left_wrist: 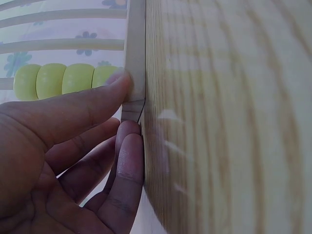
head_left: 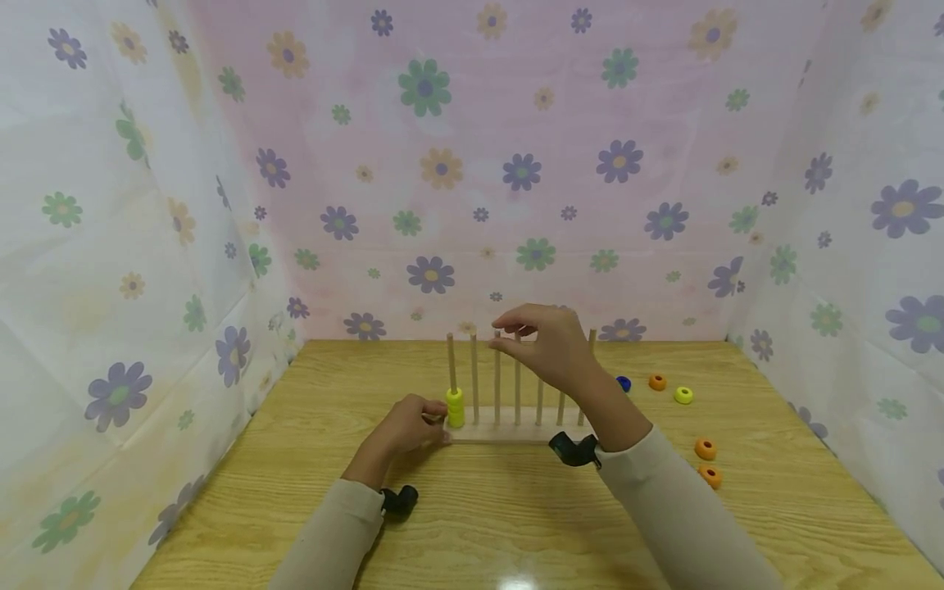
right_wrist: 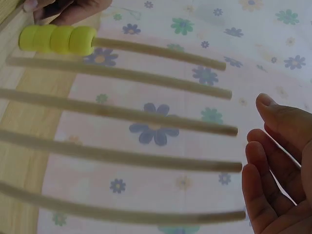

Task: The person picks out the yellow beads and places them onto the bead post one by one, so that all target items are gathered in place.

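Note:
A wooden peg stand (head_left: 483, 434) lies across the table with several upright pegs. Stacked on its leftmost peg (head_left: 452, 360) are several yellow beads (head_left: 456, 408), also seen in the right wrist view as a yellow stack (right_wrist: 57, 40). My left hand (head_left: 406, 424) pinches the left end of the base (left_wrist: 136, 53), thumb on its upper face beside the lowest bead and fingers against the end. Raised at the peg tops, my right hand (head_left: 549, 344) has its thumb and fingers apart and loosely bent. In the right wrist view that hand (right_wrist: 282, 161) holds nothing.
Loose on the table to the right are a blue bead (head_left: 624, 383), a yellow bead (head_left: 683, 395), and orange beads (head_left: 705, 448), one partly behind the right sleeve (head_left: 678, 500). Flowered cloth (head_left: 472, 205) walls in the table at the back and both sides.

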`<state>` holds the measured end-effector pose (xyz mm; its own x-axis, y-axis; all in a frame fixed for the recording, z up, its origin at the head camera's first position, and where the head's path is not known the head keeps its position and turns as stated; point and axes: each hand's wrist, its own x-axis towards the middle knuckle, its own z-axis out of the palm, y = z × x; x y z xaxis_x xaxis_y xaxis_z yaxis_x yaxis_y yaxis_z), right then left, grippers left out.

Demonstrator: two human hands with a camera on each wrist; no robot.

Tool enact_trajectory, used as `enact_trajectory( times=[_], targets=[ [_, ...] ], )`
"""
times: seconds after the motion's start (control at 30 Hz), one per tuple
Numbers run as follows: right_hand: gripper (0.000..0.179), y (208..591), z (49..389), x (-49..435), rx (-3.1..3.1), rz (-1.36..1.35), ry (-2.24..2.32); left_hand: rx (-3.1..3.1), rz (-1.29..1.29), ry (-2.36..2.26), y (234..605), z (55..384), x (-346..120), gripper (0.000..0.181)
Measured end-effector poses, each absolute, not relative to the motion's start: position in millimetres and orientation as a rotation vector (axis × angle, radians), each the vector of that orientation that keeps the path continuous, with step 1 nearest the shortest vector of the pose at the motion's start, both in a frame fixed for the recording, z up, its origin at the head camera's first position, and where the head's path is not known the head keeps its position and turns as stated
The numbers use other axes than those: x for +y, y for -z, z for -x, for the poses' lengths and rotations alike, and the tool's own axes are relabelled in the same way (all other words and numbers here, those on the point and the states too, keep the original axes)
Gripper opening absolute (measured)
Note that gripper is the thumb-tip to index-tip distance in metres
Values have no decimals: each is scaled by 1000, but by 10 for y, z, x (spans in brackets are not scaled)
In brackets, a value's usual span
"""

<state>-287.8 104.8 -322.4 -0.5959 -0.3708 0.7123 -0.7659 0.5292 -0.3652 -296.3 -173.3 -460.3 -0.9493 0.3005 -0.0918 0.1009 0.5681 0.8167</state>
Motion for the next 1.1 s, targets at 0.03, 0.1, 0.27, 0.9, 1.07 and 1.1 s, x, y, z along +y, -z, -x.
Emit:
enact_trajectory(
  times=[0.03,0.1,0.27,0.9,1.07,1.1],
  targets=[
    [21,3242,2883,1087,-2184,-915,-906,2583,-334,-1319,4604,2960,-1734,52],
    [20,3261,2873,1165,-2156,-911,-906,2585,-331,-1312,4607,2956,-1736,53],
    [22,3300,2851,1342,-2138,-906,-929,2588,-324,-1306,4610,2953,-1742,53],
    [27,3522,2747,2027,-2020,-774,-883,2601,-362,-1295,4606,2973,-1727,53],
    [26,3533,2761,2245,-2017,-710,-887,2592,-354,-1308,4617,2978,-1731,53],
    [25,3547,2763,2293,-2023,-681,-887,2590,-354,-1308,4619,2978,-1732,53]
  ],
)
